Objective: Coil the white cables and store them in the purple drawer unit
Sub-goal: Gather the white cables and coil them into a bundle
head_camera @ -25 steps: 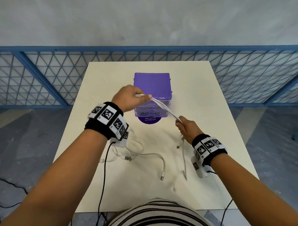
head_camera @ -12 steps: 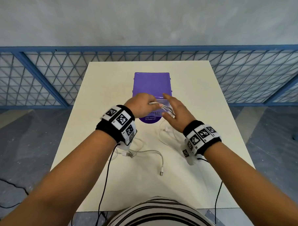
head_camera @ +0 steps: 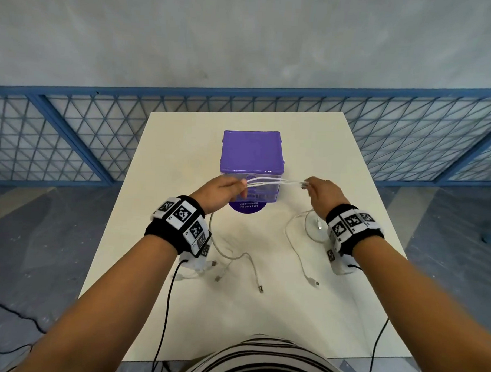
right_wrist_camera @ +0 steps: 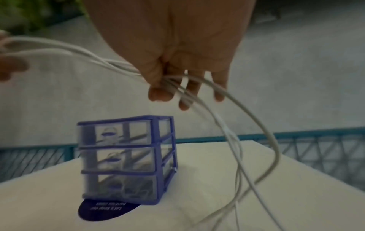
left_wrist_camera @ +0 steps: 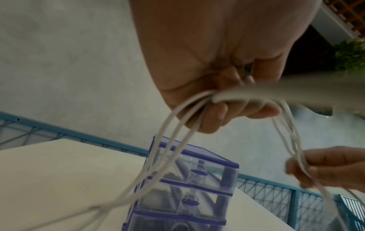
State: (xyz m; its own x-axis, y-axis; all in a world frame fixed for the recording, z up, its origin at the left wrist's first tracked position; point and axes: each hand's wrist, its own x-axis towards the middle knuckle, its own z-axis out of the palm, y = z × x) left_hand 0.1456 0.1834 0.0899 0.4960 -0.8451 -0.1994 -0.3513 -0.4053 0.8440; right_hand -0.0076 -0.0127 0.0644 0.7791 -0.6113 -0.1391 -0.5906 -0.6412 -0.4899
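Note:
A purple drawer unit (head_camera: 251,152) with clear drawers stands mid-table, all three drawers shut (right_wrist_camera: 126,157). In front of it, several strands of white cable (head_camera: 270,182) stretch level between my hands. My left hand (head_camera: 224,189) grips their left end in curled fingers (left_wrist_camera: 217,115). My right hand (head_camera: 320,189) pinches the right end (right_wrist_camera: 164,87), and loose cable (head_camera: 295,244) drops from it onto the table. Other white cables (head_camera: 235,261) with plugs lie loose on the table near my left wrist.
The white table (head_camera: 345,316) is ringed by a blue mesh fence (head_camera: 72,133) at the back and sides. A dark round sticker (head_camera: 246,208) lies under the drawer unit's front. Black wrist leads (head_camera: 163,308) hang over the near edge.
My hands, close together in front of the drawer unit half a second ago, have drawn apart, pulling the cable strands out level between them. The right hand moved right.

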